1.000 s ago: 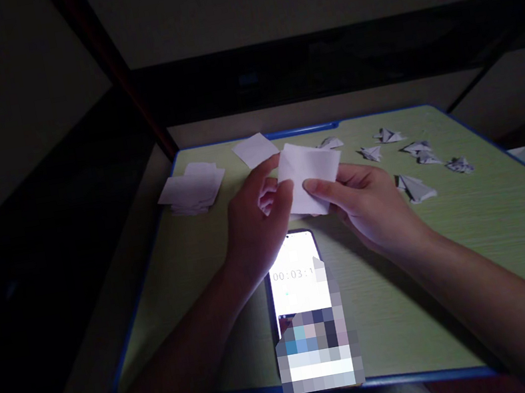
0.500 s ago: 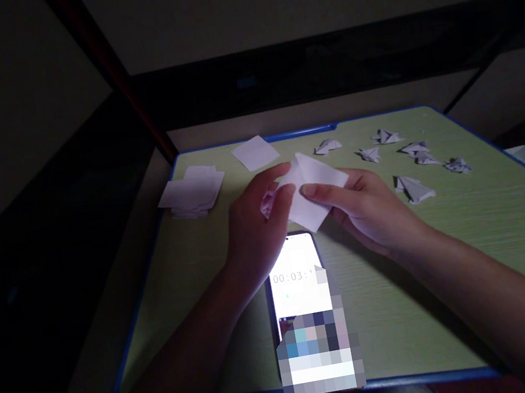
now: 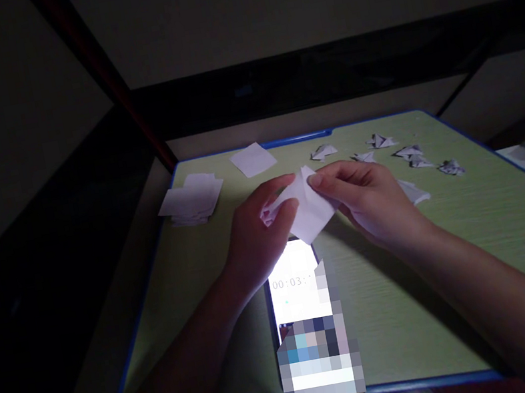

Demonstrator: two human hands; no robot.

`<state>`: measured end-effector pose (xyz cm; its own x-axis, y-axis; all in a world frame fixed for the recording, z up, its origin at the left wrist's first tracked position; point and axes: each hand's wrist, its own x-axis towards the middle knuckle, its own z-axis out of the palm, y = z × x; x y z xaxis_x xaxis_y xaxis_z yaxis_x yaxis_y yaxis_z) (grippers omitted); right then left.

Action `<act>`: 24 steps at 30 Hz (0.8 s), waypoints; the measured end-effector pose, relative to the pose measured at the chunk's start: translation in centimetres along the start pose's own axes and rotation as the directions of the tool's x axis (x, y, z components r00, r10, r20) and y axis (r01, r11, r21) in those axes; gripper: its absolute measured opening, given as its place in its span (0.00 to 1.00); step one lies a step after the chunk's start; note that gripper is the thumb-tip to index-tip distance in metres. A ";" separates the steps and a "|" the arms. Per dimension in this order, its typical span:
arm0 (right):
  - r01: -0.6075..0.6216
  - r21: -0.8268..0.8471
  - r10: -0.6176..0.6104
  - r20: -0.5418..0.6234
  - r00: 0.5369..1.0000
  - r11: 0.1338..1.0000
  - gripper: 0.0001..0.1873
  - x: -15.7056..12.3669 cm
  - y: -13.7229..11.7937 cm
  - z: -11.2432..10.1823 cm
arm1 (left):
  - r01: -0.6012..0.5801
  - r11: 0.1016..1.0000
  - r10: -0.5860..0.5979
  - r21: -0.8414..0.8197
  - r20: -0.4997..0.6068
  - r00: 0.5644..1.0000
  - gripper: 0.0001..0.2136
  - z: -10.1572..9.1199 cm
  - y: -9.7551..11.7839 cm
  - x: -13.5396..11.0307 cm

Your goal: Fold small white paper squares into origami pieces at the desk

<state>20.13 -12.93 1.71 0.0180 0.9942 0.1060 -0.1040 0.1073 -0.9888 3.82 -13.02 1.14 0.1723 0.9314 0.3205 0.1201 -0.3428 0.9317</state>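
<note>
A partly folded white sheet of paper (image 3: 310, 212) is held up between both hands, above the top of a lit phone (image 3: 296, 292). My left hand (image 3: 261, 230) grips the paper's left side, thumb in front and fingers behind it. With thumb and fingers my right hand (image 3: 368, 195) pinches the upper right part near the top point. A crease runs down from that point. The fingers behind the paper are partly hidden. The phone lies on the table and shows a running-time display beginning 00:03.
A stack of white square papers (image 3: 192, 199) lies at the table's left, with a single sheet (image 3: 253, 159) at the back. Several small folded paper pieces (image 3: 379, 140) are scattered at the right. The green table (image 3: 458, 270) has a blue edge. A dark wall stands behind.
My right hand has moved its thumb up and left along the paper, nearer the top point. The paper's right corner now goes under the right hand. The left hand keeps its grip.
</note>
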 end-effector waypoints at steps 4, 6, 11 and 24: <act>0.100 -0.072 -0.095 0.064 0.993 0.992 0.10 0.0 -0.4 -0.1 | -0.012 0.998 0.010 0.054 0.038 0.999 0.14 -0.2 0.0 -0.1; 0.132 -0.089 -0.124 0.092 0.988 0.987 0.13 -0.1 -0.6 -0.2 | -0.026 0.997 0.022 0.079 0.050 0.999 0.14 -0.3 0.2 -0.2; 0.112 -0.086 -0.100 0.125 0.987 0.990 0.07 0.1 -0.7 -0.5 | -0.035 0.987 0.021 0.157 0.086 0.996 0.14 -0.5 0.6 -0.2; 0.083 0.000 -0.081 0.213 0.974 0.997 0.07 0.2 -0.6 -1.3 | -0.016 0.998 0.010 0.061 0.093 0.996 0.12 -0.9 0.9 0.0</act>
<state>21.51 -12.77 2.16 -0.1859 0.9608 0.2059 -0.1025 0.1894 -0.9765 3.10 -13.20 2.17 0.2634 0.9126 0.3128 0.1772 -0.3645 0.9142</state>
